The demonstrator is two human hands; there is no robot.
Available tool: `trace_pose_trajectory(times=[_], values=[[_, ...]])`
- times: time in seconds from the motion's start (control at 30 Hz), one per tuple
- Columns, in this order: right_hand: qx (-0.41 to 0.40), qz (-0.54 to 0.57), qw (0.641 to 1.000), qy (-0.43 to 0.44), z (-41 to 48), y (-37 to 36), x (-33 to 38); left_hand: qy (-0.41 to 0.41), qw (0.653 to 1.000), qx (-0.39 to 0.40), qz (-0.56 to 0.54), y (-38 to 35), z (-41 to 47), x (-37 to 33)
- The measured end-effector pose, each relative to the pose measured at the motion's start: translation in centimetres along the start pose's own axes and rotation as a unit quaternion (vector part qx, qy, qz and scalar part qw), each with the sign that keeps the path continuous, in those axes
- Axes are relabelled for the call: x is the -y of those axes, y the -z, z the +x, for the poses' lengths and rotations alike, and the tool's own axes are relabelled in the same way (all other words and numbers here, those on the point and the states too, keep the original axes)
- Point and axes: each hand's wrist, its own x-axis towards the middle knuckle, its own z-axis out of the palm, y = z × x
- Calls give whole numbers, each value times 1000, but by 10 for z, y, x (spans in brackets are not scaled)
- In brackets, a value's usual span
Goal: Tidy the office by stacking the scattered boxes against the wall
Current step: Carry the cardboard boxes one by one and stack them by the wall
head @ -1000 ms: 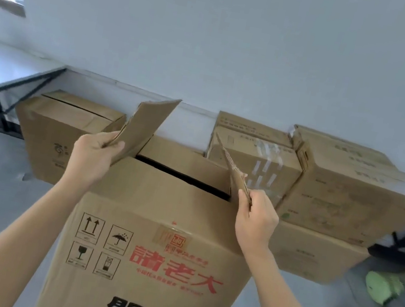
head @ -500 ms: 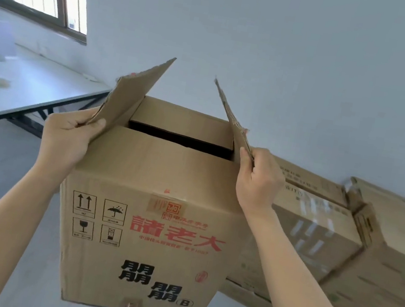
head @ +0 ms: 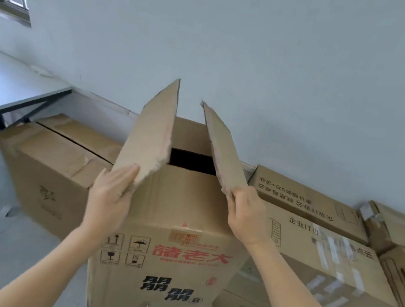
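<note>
A tall cardboard box [head: 165, 268] with red and black print stands low between the boxes along the wall, and whether its bottom rests on the floor I cannot tell. Its two side flaps stand upright and lean toward each other over the dark opening. My left hand [head: 109, 199] lies with straight fingers against the lower outer face of the left flap [head: 150, 133]. My right hand [head: 244, 215] pinches the lower corner of the right flap [head: 223, 151].
A large brown box [head: 51, 175] sits on the floor to the left by the white wall [head: 241, 52]. A stack of taped boxes [head: 318, 255] fills the right. A grey table [head: 4, 91] with black legs stands at the far left under a window.
The printed box has come down and closer to the wall, between the other boxes. Its flaps have swung up nearer each other. My left hand has flattened against its flap.
</note>
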Motion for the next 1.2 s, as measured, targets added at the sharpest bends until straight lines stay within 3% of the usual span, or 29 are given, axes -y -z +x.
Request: trace_pose_trajectory(times=[0.07,0.13,0.2,0.23,0.3,0.4,0.53,0.57,0.67,0.77,0.83,1.0,1.2], values=[[143,-33,989,12,-27,-25,-23,-10,978,167,123,-29,-10,13],[273,-51,961,-21,-50,-41,-38,42,908,364,204,-53,-18,22],[405,-41,909,-86,-63,-45,-48,146,848,474,185,-72,-23,31],[468,-42,877,-102,-69,-44,-52,198,839,484,153,-78,-25,35],[571,-37,806,-150,-77,-42,-57,269,849,441,111,-85,-29,45],[596,20,765,-242,-76,-45,-58,417,841,344,-4,-95,-31,57],[652,150,664,-334,-65,-46,-79,574,771,174,-214,-108,-35,62],[634,186,653,-372,-63,-46,-86,593,750,163,-243,-107,-36,61],[461,241,641,-564,-62,-56,-102,621,706,169,-296,-100,-44,58],[407,260,566,-668,-65,-80,-91,620,699,180,-309,-93,-58,61],[393,250,561,-684,-71,-97,-82,626,696,163,-313,-91,-70,63],[431,181,647,-603,-33,-114,-88,610,700,96,-359,-87,-84,50],[485,206,679,-510,10,-167,-114,603,706,36,-370,-93,-83,40]])
